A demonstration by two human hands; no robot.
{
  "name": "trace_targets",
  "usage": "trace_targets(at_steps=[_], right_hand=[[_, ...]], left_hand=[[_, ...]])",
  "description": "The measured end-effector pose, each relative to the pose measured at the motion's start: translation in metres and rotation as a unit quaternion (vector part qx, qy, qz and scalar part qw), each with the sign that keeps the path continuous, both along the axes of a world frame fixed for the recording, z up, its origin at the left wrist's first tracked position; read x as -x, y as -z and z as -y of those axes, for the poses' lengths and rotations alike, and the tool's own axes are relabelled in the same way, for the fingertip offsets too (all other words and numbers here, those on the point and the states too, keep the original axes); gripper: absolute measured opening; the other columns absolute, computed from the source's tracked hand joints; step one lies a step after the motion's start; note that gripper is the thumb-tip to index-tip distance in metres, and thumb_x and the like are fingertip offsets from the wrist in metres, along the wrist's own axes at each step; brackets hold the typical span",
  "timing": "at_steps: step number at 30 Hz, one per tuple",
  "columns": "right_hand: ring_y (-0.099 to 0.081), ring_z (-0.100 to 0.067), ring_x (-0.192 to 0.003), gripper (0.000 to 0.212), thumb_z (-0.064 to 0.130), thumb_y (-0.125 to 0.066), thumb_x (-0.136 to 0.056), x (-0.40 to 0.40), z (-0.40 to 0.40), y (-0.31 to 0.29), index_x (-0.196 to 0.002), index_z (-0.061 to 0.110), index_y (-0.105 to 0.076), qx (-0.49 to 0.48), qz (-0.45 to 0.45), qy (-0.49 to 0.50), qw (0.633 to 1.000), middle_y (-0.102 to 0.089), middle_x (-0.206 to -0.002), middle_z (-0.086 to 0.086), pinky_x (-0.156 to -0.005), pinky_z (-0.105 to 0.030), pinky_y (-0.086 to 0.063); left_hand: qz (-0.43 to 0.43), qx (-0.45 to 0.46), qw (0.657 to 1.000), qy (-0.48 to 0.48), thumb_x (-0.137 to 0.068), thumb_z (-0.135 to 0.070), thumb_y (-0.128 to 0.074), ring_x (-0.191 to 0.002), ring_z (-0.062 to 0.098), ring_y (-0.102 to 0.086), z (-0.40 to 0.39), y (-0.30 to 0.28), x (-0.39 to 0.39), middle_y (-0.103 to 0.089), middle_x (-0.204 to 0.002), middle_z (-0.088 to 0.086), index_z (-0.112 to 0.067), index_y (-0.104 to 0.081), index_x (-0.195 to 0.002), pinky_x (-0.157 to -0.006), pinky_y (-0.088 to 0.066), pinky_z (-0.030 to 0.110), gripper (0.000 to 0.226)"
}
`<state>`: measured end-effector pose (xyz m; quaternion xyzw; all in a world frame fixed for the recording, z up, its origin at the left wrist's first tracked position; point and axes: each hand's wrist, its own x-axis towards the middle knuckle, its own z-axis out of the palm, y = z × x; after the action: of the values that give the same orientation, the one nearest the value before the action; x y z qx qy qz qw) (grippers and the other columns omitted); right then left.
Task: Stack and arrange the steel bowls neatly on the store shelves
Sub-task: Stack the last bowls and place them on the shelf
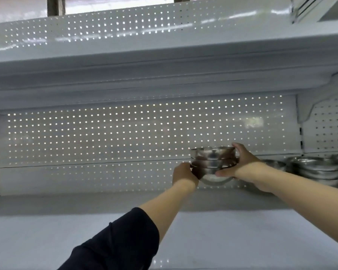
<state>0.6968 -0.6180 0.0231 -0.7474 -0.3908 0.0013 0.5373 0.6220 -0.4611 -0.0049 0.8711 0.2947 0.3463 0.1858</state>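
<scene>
A nested stack of steel bowls point(213, 162) hangs in the air above the white shelf point(86, 221), close to the perforated back panel. My left hand point(183, 173) grips the stack's lower left side. On the right side my right hand point(242, 162) holds it, fingers over the top rim and thumb under the bottom bowl. More stacked steel bowls point(316, 169) stand on the shelf at the far right, partly behind my right forearm.
A white perforated back panel point(105, 137) closes the rear. An upper shelf point(144, 61) hangs overhead. A bracket and upright point(300, 121) divide this bay from the right one. The shelf surface stretches left and toward me.
</scene>
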Motion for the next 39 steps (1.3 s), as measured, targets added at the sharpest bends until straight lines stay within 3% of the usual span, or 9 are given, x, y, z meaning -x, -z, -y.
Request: trace_targets(at_steps=[4, 9, 13, 17, 23, 27, 30, 37, 39], right_hand=[[-0.046, -0.015, -0.102, 0.113, 0.011, -0.087, -0.061, -0.003, 0.006, 0.001, -0.149, 0.023, -0.016, 0.000, -0.004, -0.003, 1.000, -0.047, -0.113, 0.006, -0.081, -0.024, -0.038], [-0.046, -0.022, -0.120, 0.113, 0.018, -0.086, -0.064, -0.007, 0.005, 0.001, -0.149, 0.025, -0.012, 0.019, -0.002, 0.002, 1.000, -0.046, -0.135, 0.000, -0.091, -0.027, -0.041], [-0.046, -0.020, -0.118, 0.110, 0.020, -0.085, -0.066, -0.013, -0.002, 0.004, -0.149, 0.024, -0.012, 0.023, 0.012, -0.004, 1.000, -0.046, -0.136, 0.000, -0.090, -0.025, -0.040], [-0.048, -0.024, -0.121, 0.113, 0.021, -0.086, -0.064, -0.023, -0.010, 0.005, -0.149, 0.022, -0.011, 0.021, 0.019, -0.004, 1.000, -0.047, -0.136, -0.001, -0.100, -0.036, -0.043], [-0.048, -0.017, -0.104, 0.119, 0.030, -0.088, -0.059, -0.040, -0.023, 0.021, -0.149, 0.028, -0.010, 0.027, 0.016, 0.015, 0.999, -0.051, -0.130, 0.004, -0.084, -0.030, -0.045], [-0.049, -0.014, -0.105, 0.121, 0.026, -0.089, -0.057, -0.049, -0.033, 0.038, -0.149, 0.027, -0.010, 0.013, -0.006, -0.007, 1.000, -0.050, -0.113, 0.014, -0.085, -0.027, -0.043], [-0.055, -0.017, -0.110, 0.120, 0.019, -0.090, -0.057, -0.056, -0.037, 0.048, -0.149, 0.020, -0.012, 0.004, -0.006, -0.020, 1.000, -0.059, -0.117, 0.007, -0.096, -0.032, -0.045], [-0.048, -0.014, -0.110, 0.114, 0.021, -0.088, -0.060, -0.064, -0.033, 0.057, -0.148, 0.018, -0.016, 0.019, 0.016, -0.018, 1.000, -0.052, -0.121, 0.006, -0.092, -0.024, -0.038], [-0.044, -0.012, -0.108, 0.113, 0.022, -0.088, -0.060, -0.065, -0.032, 0.058, -0.148, 0.019, -0.017, 0.024, 0.022, -0.016, 0.999, -0.047, -0.118, 0.009, -0.089, -0.022, -0.036]], left_hand=[[-0.003, -0.020, 1.000, -0.016, -0.084, -0.021, -0.050, -0.099, 0.026, -0.062, 0.003, 0.001, -0.006, -0.069, -0.103, 0.010, -0.011, -0.066, -0.092, -0.068, -0.034, 0.019, 0.021], [-0.009, -0.034, 0.999, -0.026, -0.082, -0.018, -0.050, -0.096, 0.028, -0.062, -0.003, 0.003, -0.010, -0.070, -0.100, 0.011, -0.011, -0.067, -0.087, -0.067, -0.035, 0.020, 0.019], [-0.008, -0.029, 0.999, -0.031, -0.081, -0.016, -0.052, -0.097, 0.027, -0.062, -0.007, 0.005, -0.011, -0.070, -0.100, 0.011, -0.010, -0.067, -0.091, -0.068, -0.035, 0.020, 0.019], [0.021, -0.011, 1.000, -0.020, -0.081, -0.015, -0.051, -0.100, 0.028, -0.061, -0.009, 0.004, -0.013, -0.069, -0.101, 0.012, -0.009, -0.067, -0.089, -0.069, -0.035, 0.020, 0.019], [0.050, 0.047, 0.998, 0.012, -0.080, -0.007, -0.050, -0.097, 0.031, -0.063, -0.018, 0.020, -0.029, -0.070, -0.095, 0.017, -0.002, -0.066, -0.086, -0.078, -0.048, 0.029, 0.018], [0.029, 0.038, 0.999, 0.006, -0.079, -0.005, -0.051, -0.096, 0.029, -0.061, -0.029, 0.034, -0.037, -0.069, -0.097, 0.015, -0.005, -0.065, -0.086, -0.070, -0.040, 0.025, 0.015], [0.022, 0.053, 0.998, 0.017, -0.079, -0.003, -0.053, -0.097, 0.030, -0.062, -0.034, 0.044, -0.043, -0.069, -0.098, 0.016, -0.003, -0.064, -0.089, -0.074, -0.046, 0.027, 0.015], [-0.008, 0.018, 1.000, 0.021, -0.079, -0.005, -0.051, -0.099, 0.028, -0.060, -0.033, 0.054, -0.049, -0.068, -0.103, 0.013, -0.004, -0.065, -0.093, -0.062, -0.031, 0.016, 0.019], [-0.026, 0.007, 0.999, 0.030, -0.081, -0.008, -0.048, -0.102, 0.029, -0.060, -0.032, 0.056, -0.051, -0.067, -0.106, 0.014, -0.005, -0.065, -0.093, -0.065, -0.032, 0.017, 0.021]])
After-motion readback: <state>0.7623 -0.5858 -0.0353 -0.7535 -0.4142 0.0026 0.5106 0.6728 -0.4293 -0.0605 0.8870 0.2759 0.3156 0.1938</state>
